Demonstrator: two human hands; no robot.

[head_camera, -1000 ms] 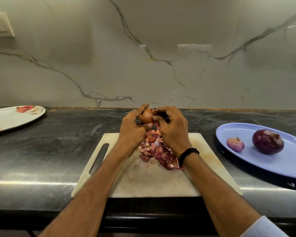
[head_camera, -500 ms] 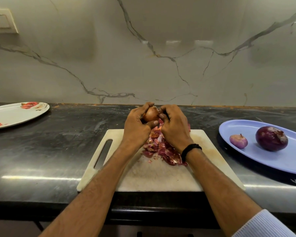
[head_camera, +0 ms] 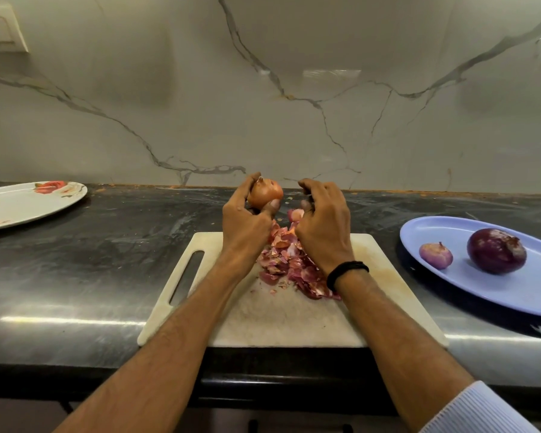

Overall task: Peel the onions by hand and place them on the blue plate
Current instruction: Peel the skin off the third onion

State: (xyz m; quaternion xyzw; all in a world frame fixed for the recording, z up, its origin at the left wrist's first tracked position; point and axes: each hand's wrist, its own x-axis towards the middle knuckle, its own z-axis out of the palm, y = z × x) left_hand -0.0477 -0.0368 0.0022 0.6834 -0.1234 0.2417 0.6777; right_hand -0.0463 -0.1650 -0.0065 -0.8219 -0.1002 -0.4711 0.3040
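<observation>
veined marble wall (head_camera: 169, 104) across the back, and below it the dark glossy counter (head_camera: 91, 260) runs the full width. centre stage, the white cutting board (head_camera: 294, 320) sits at the counter's near edge, handle slot on its left side. off to the right, the blue plate (head_camera: 528, 292) lies on the counter, part of it cut off by the frame, and it carries two onions, apart from each other. far left, a white plate (head_camera: 22, 204) with red flower prints, also cut by the frame.

now the hands, both raised over the far edge of the board. the left hand (head_camera: 247, 223) is grasping an orange-brown onion (head_camera: 266, 192), fingers wrapped behind it, thumb pressed on its front, the pointed tip up. the right hand (head_camera: 324, 226) sits just beside it, apart from the onion, fingers curled in; a pinkish scrap shows at its thumb, but whether it pinches that i cannot tell.

under and between the wrists, a heap of pink-red peels (head_camera: 289, 264) lies on the board. on the blue plate, the big dark purple onion (head_camera: 496, 250) sits to the right, the small pale purple onion (head_camera: 435, 255) to its left. black band (head_camera: 347, 271) on the right wrist.
</observation>
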